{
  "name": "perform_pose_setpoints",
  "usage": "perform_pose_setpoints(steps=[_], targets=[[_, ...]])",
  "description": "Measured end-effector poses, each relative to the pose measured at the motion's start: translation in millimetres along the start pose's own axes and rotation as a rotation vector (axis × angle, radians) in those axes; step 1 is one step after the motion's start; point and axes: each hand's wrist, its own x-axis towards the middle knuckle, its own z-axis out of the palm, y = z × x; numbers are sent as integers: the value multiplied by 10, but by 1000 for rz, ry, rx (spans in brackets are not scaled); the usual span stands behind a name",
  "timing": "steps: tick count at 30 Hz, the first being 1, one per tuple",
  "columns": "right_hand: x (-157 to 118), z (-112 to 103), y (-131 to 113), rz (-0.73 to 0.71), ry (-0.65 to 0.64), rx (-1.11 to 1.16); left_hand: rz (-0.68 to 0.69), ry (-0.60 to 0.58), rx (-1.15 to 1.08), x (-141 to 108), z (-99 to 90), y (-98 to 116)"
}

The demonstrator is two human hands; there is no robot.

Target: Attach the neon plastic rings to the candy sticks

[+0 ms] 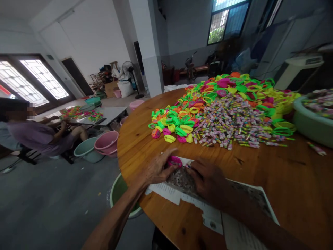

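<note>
My left hand [158, 168] is closed on a bright pink plastic band [174, 161], a ring like a toy bracelet, thumb on its near side. My right hand [208, 178] is closed beside it, its fingertips pinching a small whitish piece [187, 164], perhaps a wrapped packet; the fingers hide most of it. Both hands rest over a speckled grey board [179, 180] with torn white paper edges, on a round wooden table [140, 139]. Beyond them lie a heap of neon bands [179, 121] and a pile of small printed, wrapped sticks [226, 119].
A large green basin [312, 121] of wrapped sticks stands on the table at the right. A green tub [114, 194] sits on the floor below the table's left edge. Farther left, a seated person [39, 135] works at another table, near pink [106, 142] and green tubs [90, 151].
</note>
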Motion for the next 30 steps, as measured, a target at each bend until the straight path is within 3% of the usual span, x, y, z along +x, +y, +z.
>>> perform_pose_setpoints(steps=[4,13,18,23,30], targets=[[-3,33,-27,-17,30,-47,122,2,-61,13,25,-34],[-13,92,-64,-67,-17,-137,142,69,-102,0,106,-125],[-20,68,-127,-194,-78,-266,144,69,-95,-10,107,-117],[1,86,-162,-58,-14,-140,158,65,-55,-12,90,-101],[-24,105,-253,-206,-37,-410,161,79,12,-38,95,-116]])
